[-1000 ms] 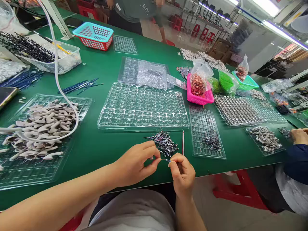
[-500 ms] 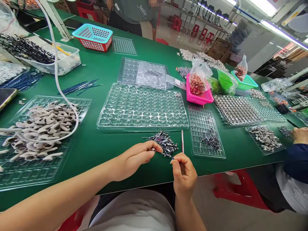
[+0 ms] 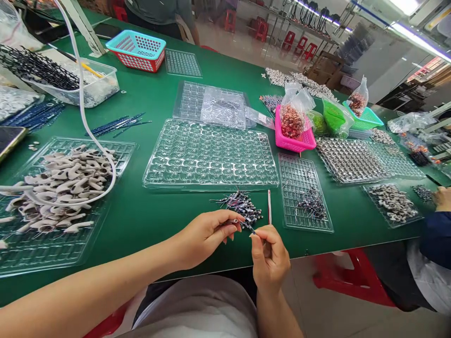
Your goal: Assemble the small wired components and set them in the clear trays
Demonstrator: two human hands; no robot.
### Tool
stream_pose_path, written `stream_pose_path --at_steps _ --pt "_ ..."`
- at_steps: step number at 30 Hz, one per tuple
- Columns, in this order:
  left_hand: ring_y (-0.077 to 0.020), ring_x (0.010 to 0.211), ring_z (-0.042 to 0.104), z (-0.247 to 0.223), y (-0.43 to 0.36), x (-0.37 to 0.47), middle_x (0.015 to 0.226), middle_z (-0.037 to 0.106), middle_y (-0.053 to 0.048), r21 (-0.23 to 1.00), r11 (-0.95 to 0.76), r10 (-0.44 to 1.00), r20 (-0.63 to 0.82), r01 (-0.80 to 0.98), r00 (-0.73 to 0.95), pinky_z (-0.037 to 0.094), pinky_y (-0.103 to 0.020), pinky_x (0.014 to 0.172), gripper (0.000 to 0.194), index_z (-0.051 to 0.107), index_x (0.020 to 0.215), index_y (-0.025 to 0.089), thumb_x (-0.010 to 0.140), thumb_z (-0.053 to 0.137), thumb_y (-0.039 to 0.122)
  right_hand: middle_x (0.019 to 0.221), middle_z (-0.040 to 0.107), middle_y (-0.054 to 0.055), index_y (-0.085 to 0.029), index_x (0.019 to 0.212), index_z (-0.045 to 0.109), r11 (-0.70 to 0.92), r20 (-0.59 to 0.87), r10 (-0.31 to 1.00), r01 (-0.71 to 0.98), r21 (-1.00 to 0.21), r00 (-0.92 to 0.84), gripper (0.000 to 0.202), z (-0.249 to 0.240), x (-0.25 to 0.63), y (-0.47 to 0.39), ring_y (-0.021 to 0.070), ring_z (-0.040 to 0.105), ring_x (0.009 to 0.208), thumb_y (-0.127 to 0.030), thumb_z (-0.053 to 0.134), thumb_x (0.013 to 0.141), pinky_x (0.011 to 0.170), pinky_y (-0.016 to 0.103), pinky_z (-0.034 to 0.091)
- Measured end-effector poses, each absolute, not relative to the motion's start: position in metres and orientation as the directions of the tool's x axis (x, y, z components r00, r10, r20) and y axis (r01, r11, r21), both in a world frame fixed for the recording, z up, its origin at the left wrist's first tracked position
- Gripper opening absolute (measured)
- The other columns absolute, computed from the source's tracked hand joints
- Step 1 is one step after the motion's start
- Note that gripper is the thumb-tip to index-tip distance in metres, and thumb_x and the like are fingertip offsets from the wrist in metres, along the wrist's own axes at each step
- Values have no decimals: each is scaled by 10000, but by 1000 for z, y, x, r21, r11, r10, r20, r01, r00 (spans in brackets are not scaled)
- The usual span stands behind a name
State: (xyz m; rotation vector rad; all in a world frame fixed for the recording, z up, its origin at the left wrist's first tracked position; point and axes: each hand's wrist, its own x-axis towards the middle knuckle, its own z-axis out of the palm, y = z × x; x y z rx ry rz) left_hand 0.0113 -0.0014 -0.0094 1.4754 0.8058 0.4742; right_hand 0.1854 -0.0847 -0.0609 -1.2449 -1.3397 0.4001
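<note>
My left hand (image 3: pixel 206 237) is closed in a pinch, with the pale hollow end of what looks like an earbud shell (image 3: pixel 235 220) showing between its fingers. My right hand (image 3: pixel 270 256) pinches a thin dark circuit strip with fine wires (image 3: pixel 249 228). The strip's far end reaches to the left fingertips; whether it touches the shell cannot be told. Just behind both hands is a pile of small wired circuit strips (image 3: pixel 243 204). Close to my right hand, a narrow white-and-red stick (image 3: pixel 269 206) lies on the green table (image 3: pixel 169 211).
Beige earbud shells (image 3: pixel 75 178) are heaped on a clear tray at left, under a looping white cable (image 3: pixel 82 103). A clear moulded tray (image 3: pixel 211 155) lies ahead. To the right are a tray of wired parts (image 3: pixel 306 195) and a pink basket (image 3: pixel 294 141). A co-worker's hand (image 3: pixel 443 198) is far right.
My left hand has moved slightly right and turned, bringing the pale shell end up to the strip's wires. My right hand has hardly moved. The view has shifted a little.
</note>
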Motion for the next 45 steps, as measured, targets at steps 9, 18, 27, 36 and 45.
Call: stream_pose_path --at_steps 9,18,27,36,45 --pt "-148 772 617 -6 0 13 955 682 -46 972 168 720 -233 162 653 541 -283 726 302 623 1162 146 927 510 300 866 636 12 -221 1023 614 387 530 816 465 -797 229 227 -61 185 -83 139 611 794 -47 607 879 642 257 506" --pt "-148 784 653 -9 1 12 970 702 -42 981 108 749 -187 162 635 560 -288 737 256 578 1137 179 913 511 283 837 638 7 -224 985 614 355 520 823 505 -787 230 167 -60 185 -84 131 604 742 -88 608 887 581 237 487" --pt "-152 778 679 -7 3 8 865 739 -4 911 -241 803 -6 334 596 530 -258 734 127 645 973 203 914 545 252 832 643 7 -227 976 609 367 527 820 503 -783 222 188 -59 184 -82 140 614 763 -67 605 877 662 279 517" --pt "-159 841 696 -10 1 6 942 759 -7 907 -250 794 -8 339 608 527 -249 762 165 660 1040 198 909 580 258 815 658 6 -221 933 627 326 505 838 552 -767 207 130 -54 183 -81 134 628 725 -103 614 878 611 254 493" --pt "-142 780 675 -12 2 6 903 749 -2 868 -349 775 57 352 629 503 -228 711 139 685 1011 210 917 584 232 774 646 2 -216 889 625 287 470 861 576 -765 196 74 -51 183 -80 125 594 662 -146 603 894 581 250 463"
